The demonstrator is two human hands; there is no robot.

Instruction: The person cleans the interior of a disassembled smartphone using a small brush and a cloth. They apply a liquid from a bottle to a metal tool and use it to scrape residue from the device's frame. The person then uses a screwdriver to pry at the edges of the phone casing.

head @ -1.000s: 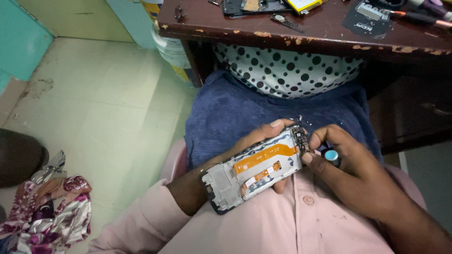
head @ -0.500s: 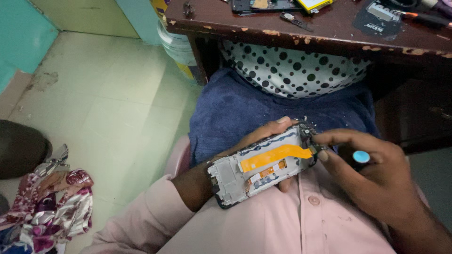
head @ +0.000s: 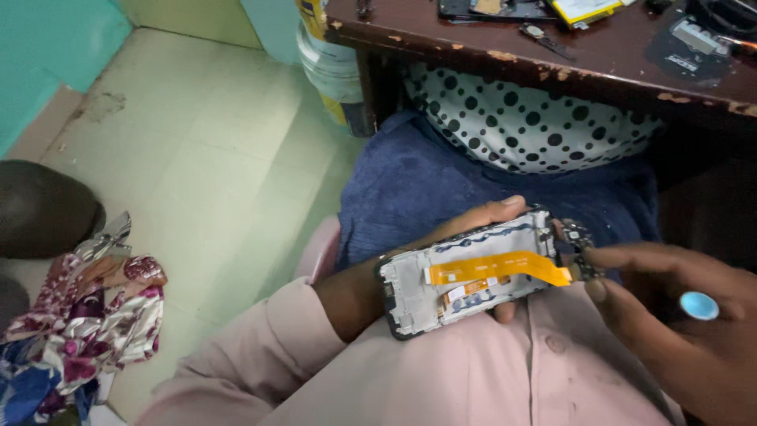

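Head view, looking down at a lap: the left hand (head: 441, 252) cups an opened phone frame (head: 469, 272) from beneath, its orange flex cable (head: 505, 268) facing up. The right hand (head: 678, 315) pinches a small circuit board (head: 579, 248) at the frame's right end. A wooden workbench (head: 552, 47) stands above.

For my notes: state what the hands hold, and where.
Left hand grips the opened phone from behind, along its edges. Right hand pinches the small part at its end.
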